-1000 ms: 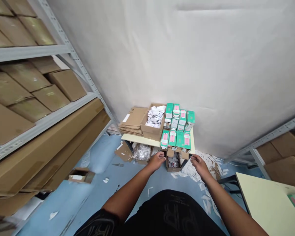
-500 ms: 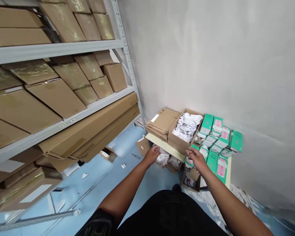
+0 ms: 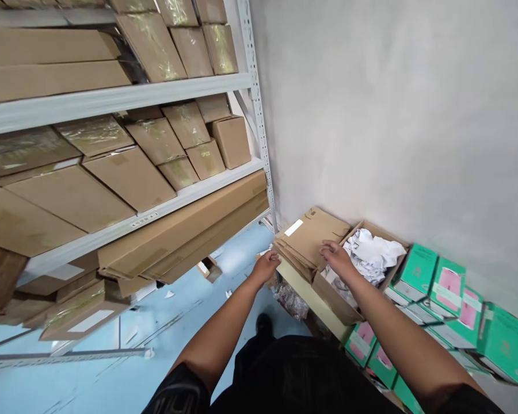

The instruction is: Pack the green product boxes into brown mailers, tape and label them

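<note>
A stack of flattened cardboard boxes [image 3: 314, 229], a white label on its top sheet, lies on the end of a pale table [image 3: 304, 287]. My left hand [image 3: 265, 268] is at the stack's left front corner, holding nothing, fingers loosely bent and apart. Over the stack's right side hovers my right hand [image 3: 336, 257], also holding nothing and with fingers apart; I cannot tell if it touches the cardboard. Right beside the stack stands an open carton [image 3: 334, 294] filled with crumpled white paper [image 3: 376, 251], partly hidden by my right forearm.
Green boxes with pink panels [image 3: 449, 287] are piled on the right. A metal rack [image 3: 190, 198] full of taped cartons rises on the left. Under the table is clear plastic wrap [image 3: 291, 299]. A small open box [image 3: 209, 268] and paper scraps lie on the blue floor [image 3: 185, 322].
My view has come closer to the table. My right hand has moved from the paper-filled carton's front corner to above the flattened boxes; my left hand has reached the stack's front corner.
</note>
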`<state>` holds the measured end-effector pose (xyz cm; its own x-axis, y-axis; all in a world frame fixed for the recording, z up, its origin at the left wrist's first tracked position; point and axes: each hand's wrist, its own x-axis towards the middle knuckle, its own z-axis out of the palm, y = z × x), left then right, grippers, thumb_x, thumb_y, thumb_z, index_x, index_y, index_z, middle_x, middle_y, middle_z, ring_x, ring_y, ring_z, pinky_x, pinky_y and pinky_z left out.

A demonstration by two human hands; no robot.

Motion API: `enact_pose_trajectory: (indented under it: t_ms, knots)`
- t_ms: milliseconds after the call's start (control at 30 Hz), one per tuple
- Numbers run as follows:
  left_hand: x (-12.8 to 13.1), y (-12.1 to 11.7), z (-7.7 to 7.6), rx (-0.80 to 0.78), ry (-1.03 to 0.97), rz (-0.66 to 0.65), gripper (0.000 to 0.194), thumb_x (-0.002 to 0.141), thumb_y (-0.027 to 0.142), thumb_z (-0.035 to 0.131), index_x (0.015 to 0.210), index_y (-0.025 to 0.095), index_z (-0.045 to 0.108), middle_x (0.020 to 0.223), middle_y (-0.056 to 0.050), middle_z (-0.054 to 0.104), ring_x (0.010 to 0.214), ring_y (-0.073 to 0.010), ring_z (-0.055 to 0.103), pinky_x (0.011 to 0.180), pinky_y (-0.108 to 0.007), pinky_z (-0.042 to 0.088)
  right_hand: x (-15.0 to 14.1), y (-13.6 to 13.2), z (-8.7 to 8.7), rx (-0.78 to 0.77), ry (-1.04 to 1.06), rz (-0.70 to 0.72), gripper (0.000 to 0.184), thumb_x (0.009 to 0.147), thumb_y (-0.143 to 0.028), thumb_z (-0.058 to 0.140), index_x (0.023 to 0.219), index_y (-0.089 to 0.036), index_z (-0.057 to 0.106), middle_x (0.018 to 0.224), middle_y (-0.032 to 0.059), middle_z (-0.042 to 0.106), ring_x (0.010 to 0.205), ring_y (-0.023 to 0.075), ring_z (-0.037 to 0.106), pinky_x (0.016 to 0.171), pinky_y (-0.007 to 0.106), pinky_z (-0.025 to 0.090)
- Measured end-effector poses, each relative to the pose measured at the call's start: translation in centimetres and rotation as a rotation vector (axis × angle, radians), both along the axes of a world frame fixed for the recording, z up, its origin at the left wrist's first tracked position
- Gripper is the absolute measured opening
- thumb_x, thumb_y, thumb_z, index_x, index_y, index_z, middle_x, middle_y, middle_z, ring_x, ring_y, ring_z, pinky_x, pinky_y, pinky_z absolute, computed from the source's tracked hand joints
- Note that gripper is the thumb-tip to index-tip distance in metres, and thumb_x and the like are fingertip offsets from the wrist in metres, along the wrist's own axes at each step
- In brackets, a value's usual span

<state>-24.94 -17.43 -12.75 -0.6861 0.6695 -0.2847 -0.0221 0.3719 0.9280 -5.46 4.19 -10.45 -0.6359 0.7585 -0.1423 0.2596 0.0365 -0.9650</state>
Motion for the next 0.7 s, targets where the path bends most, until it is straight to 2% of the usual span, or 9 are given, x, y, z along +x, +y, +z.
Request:
enact_pose_trajectory:
  t_ms: [67,133,233,300,433,533,700]
  knots:
    - [-2.4,2.0,-0.2,-0.018,-0.055,-0.016,0.036,0.078,0.029,0.073,0.113,0.018,0.067,0.117,-0.010,0.072,0.105,-0.0227,0.068,0.093,-0.036,0.056,-2.9,1.6,-0.8,0.083,-0.093,-0.014,0.051,0.078,-0.035,0.064,0.126,-0.020,0.068,0.111,0.0061,0.078,0.105,0.0264,0.071,0.093,0.038,0.055]
    - [-4.7,4.2,-0.8,-0.039,-0.196,-0.055,0.030,0.080,0.030,0.072,0.107,0.019,0.066,0.109,-0.009,0.072,0.099,-0.0210,0.069,0.087,-0.035,0.058,-5.7,3.4,-1.5,0.195,-0.208,-0.037,0.048,0.078,-0.032,0.067,0.124,-0.021,0.070,0.113,0.0074,0.078,0.107,0.0278,0.071,0.096,0.038,0.053]
    - [-7.1,7.0,-2.5,-0.067,-0.425,-0.142,0.025,0.083,0.035,0.072,0.099,0.018,0.063,0.100,-0.008,0.071,0.091,-0.0198,0.070,0.084,-0.036,0.060,-9.2,6.8,-2.2,0.347,-0.401,-0.075,0.045,0.080,-0.030,0.068,0.124,-0.019,0.071,0.119,0.0120,0.076,0.109,0.0313,0.070,0.098,0.040,0.051]
    - [-8.2,8.1,-3.9,-0.075,-0.568,-0.194,0.029,0.083,0.037,0.074,0.100,0.018,0.061,0.104,-0.011,0.071,0.093,-0.0204,0.071,0.086,-0.037,0.060,-11.2,9.1,-2.4,0.417,-0.552,-0.075,0.046,0.084,-0.031,0.066,0.128,-0.017,0.069,0.126,0.0151,0.073,0.115,0.0332,0.068,0.099,0.040,0.050]
    - [-9.6,8.6,-6.6,-0.102,-0.884,-0.268,0.034,0.086,0.040,0.073,0.107,0.016,0.061,0.124,-0.017,0.068,0.106,-0.0236,0.071,0.093,-0.038,0.059,-14.2,13.8,-2.6,0.530,-0.872,-0.042,0.048,0.093,-0.035,0.057,0.136,-0.015,0.063,0.133,0.0193,0.068,0.124,0.0335,0.064,0.102,0.039,0.048]
    - [-10.1,8.7,-7.9,-0.111,-1.015,-0.268,0.032,0.087,0.038,0.071,0.108,0.016,0.061,0.126,-0.017,0.068,0.107,-0.0246,0.072,0.091,-0.037,0.059,-15.5,16.7,-3.4,0.560,-1.037,-0.026,0.047,0.097,-0.038,0.051,0.137,-0.015,0.062,0.133,0.0209,0.067,0.124,0.0332,0.063,0.101,0.039,0.047]
    - [-10.1,9.0,-8.4,-0.082,-1.148,-0.194,0.025,0.090,0.034,0.068,0.106,0.016,0.062,0.115,-0.014,0.072,0.094,-0.0222,0.074,0.081,-0.034,0.059,-16.1,20.1,-5.8,0.426,-1.156,0.049,0.055,0.099,-0.048,0.045,0.142,-0.014,0.055,0.142,0.0235,0.060,0.130,0.0366,0.059,0.106,0.048,0.045]
